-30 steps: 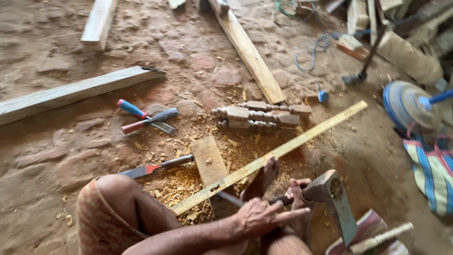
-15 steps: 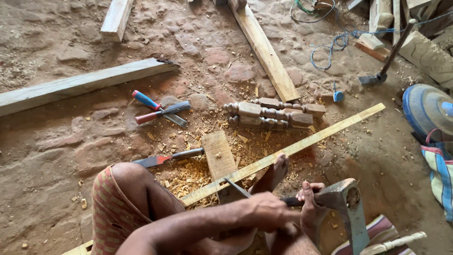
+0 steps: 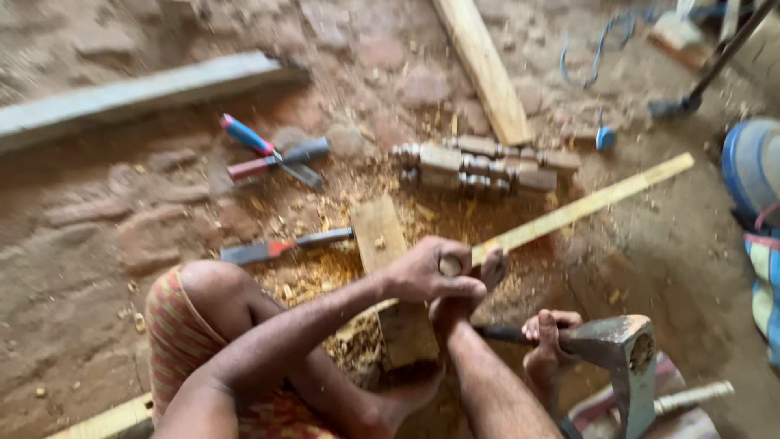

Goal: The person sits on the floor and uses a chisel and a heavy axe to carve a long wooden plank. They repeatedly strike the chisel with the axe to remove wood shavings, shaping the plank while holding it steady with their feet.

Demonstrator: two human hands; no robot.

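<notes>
— What do we see on our left now?

— Our left hand (image 3: 426,272) is curled in a fist around the long pale strip of wood (image 3: 585,205), near its lower stretch. Half a second ago that hand lay lower, down by the axe (image 3: 617,358); it has come up onto the strip since then.

— And out beyond that hand?

— Up and to the left of it lie the pliers (image 3: 272,156) with red and blue grips, and nearer, just left of the hand, the chisel (image 3: 284,246) on the ground. Both sit as they did before. The flat wooden block (image 3: 382,236) starts just above the hand and runs under it, ringed with wood shavings (image 3: 313,280).

— Where is our right hand?

— The right hand (image 3: 471,289) presses against the left, touching the same strip; blur hides its fingers, so we cannot tell how far it is closed. Earlier it was at the axe handle with the left.

— And the strip itself?

— It slants away up and to the right of both hands, lying much as before. Above the hands, past the block, rest the carved wooden posts (image 3: 487,167).

— What lies to the right?

— Below and right of the hands our toes (image 3: 548,333) rest on the axe handle, with the steel head just beyond them.
</notes>
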